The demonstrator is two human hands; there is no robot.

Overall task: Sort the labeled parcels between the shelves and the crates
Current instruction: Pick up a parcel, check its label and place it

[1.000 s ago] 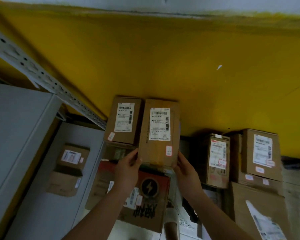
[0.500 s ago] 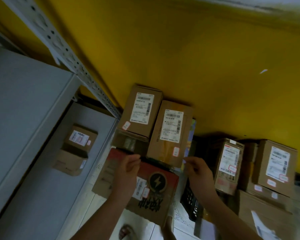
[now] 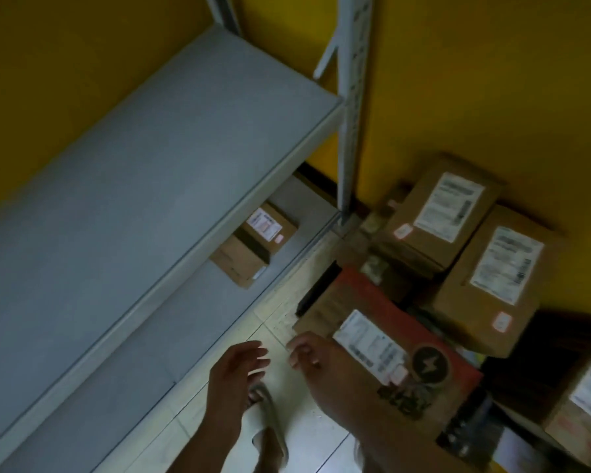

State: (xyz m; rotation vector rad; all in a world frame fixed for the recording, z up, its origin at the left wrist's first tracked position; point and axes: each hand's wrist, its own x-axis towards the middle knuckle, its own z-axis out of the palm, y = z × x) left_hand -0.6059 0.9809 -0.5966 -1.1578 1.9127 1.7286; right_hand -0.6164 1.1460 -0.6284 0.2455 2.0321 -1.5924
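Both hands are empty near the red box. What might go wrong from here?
One upright parcel and its neighbour by the wall seem perched on loose clutter; tugging the red box may tip them. The sandalled foot sits below the left hand and right hand, so a dropped parcel may hit it.

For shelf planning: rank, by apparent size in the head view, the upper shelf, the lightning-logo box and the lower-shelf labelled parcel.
1. Upper shelf
2. Lightning-logo box, nearer the camera, so flattered
3. Lower-shelf labelled parcel, farther off, so true size unsure
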